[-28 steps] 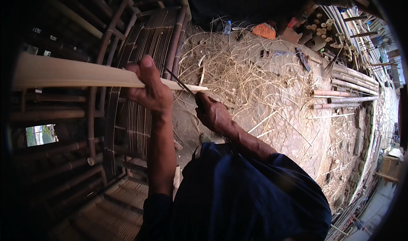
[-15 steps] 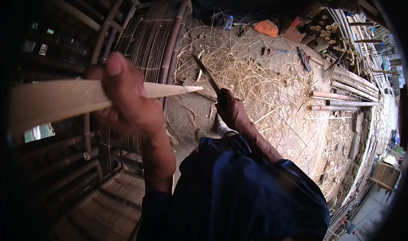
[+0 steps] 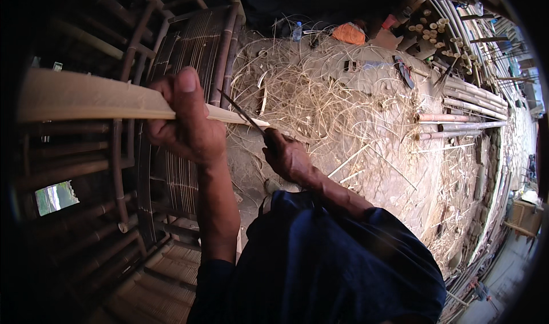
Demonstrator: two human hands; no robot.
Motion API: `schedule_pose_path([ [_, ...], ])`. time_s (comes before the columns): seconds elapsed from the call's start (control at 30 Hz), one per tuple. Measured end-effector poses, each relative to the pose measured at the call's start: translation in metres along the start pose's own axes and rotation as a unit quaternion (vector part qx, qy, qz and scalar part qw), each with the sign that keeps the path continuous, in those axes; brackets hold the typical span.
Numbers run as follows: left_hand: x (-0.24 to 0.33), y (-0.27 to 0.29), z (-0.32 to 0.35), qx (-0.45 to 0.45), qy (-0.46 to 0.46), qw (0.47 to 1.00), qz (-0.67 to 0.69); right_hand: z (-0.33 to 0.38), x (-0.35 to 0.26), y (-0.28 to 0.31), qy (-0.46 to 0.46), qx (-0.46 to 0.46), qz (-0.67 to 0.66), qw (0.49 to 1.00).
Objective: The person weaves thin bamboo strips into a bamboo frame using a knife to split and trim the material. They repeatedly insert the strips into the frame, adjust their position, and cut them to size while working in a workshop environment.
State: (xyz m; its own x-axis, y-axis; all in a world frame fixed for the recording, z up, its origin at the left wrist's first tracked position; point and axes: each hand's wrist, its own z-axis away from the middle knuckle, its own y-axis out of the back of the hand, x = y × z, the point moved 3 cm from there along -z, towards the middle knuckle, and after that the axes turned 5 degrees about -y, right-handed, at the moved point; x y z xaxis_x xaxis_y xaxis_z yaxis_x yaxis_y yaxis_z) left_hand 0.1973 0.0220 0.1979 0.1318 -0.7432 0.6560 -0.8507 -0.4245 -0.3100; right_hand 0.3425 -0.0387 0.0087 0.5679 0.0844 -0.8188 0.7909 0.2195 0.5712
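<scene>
My left hand [image 3: 186, 124] is closed around a long pale split bamboo strip [image 3: 86, 98] that runs from the far left to a pointed tip at the middle. My right hand [image 3: 286, 155] grips the handle of a thin dark knife [image 3: 240, 112]. Its blade lies across the strip close to the pointed end, just right of my left thumb. My dark blue clothing [image 3: 337, 261] fills the lower middle.
A dark bamboo slatted frame [image 3: 183, 170] stands under and left of my hands. Pale shavings and strips [image 3: 320, 101] cover the dirt ground. Bamboo poles [image 3: 457, 118] lie stacked at right, cut pole ends [image 3: 443, 35] at top right, an orange object [image 3: 349, 34] near the top.
My left hand and the strip shifted as I worked. The knife blade has come back onto the strip near its tip, and my right hand sits slightly lower.
</scene>
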Motion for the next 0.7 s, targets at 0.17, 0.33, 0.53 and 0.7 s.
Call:
schedule_pose_path([
  [0.17,-0.01,-0.004,-0.011,0.024,0.005,0.999,0.024,-0.029,0.001,0.006,-0.025,-0.065,0.003,0.998],
  [0.33,-0.015,-0.009,-0.016,0.033,0.032,0.998,0.033,-0.037,-0.067,0.061,0.108,0.163,-0.135,0.971],
  [0.53,-0.026,0.009,-0.009,0.094,0.036,0.995,-0.002,-0.044,0.016,-0.019,0.024,-0.037,0.044,0.998],
  [0.7,-0.023,0.006,-0.029,0.06,-0.006,0.996,-0.061,-0.049,-0.054,0.014,0.13,0.161,-0.076,0.975],
])
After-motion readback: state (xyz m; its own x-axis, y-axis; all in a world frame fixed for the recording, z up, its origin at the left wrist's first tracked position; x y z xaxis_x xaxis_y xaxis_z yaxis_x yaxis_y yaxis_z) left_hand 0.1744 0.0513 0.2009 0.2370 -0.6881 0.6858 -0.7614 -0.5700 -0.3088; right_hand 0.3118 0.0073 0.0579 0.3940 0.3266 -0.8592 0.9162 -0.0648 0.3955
